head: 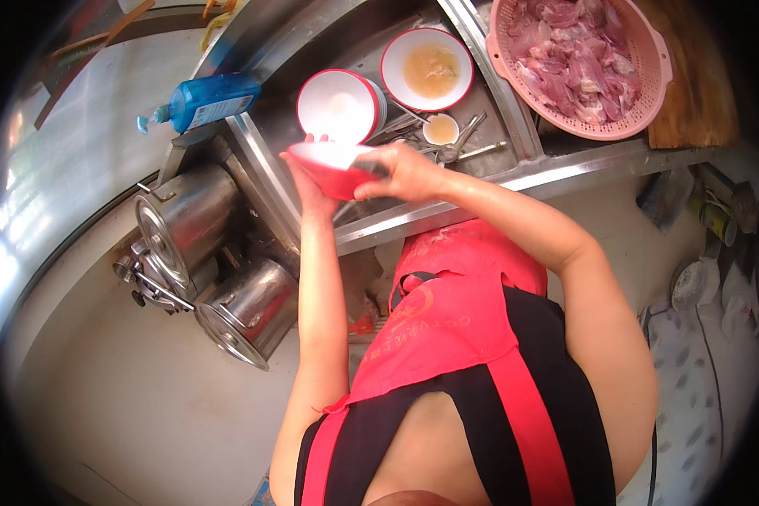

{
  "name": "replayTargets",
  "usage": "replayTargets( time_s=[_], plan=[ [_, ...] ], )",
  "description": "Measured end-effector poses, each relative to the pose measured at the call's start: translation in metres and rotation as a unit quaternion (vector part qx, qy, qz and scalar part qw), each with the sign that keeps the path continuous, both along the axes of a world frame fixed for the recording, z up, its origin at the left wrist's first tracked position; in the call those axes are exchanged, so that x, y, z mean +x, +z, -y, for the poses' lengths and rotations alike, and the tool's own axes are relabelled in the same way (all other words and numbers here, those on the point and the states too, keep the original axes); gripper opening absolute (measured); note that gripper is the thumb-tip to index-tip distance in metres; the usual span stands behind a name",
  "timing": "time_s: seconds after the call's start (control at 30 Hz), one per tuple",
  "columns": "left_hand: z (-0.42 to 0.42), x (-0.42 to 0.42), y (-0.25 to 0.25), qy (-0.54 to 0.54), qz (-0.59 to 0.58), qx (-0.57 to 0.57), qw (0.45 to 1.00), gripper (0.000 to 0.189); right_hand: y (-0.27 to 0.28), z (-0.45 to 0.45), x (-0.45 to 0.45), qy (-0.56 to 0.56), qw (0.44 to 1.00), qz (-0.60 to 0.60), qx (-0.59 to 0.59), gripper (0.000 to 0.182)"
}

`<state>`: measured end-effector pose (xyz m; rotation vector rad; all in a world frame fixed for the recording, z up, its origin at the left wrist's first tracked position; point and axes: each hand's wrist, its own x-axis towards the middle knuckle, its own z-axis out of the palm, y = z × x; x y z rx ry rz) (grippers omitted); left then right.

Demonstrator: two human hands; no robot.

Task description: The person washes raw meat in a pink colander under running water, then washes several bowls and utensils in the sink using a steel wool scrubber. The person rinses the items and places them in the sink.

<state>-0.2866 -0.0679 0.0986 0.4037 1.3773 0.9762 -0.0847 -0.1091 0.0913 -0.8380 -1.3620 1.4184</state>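
My left hand (316,180) supports a red bowl with a white inside (335,167) from its left side and below. At the bowl's right side, my right hand (395,171) presses a dark scrubbing pad (372,168) against it, somewhat blurred. The bowl is tilted over the near left part of a steel sink. Just beyond it, a stack of white bowls with red rims (338,104) stands in the sink. Right of the stack lies a bowl of cloudy yellowish liquid (427,71). A small cup of similar liquid (441,129) sits among metal spoons and other utensils (465,142).
The steel sink's rim (392,226) runs before me. A blue plastic pump bottle (212,101) lies at its left corner. Lidded steel pots (193,215) stand lower left. A pink colander of raw meat (582,63) sits at the right, beside a wooden board (689,82).
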Motion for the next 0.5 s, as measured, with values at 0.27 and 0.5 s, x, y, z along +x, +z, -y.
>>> replayTargets(
  time_s=[0.27,0.5],
  plan=[
    [0.031,-0.013,0.001,-0.135,0.167,0.009,0.977,0.057,-0.051,-0.069,0.039,-0.129,0.909,0.048,-0.393,0.038],
    [0.046,0.035,-0.004,-0.193,0.071,-0.009,0.979,0.046,-0.039,-0.041,-0.016,-0.123,0.976,0.165,0.074,0.039]
  ],
)
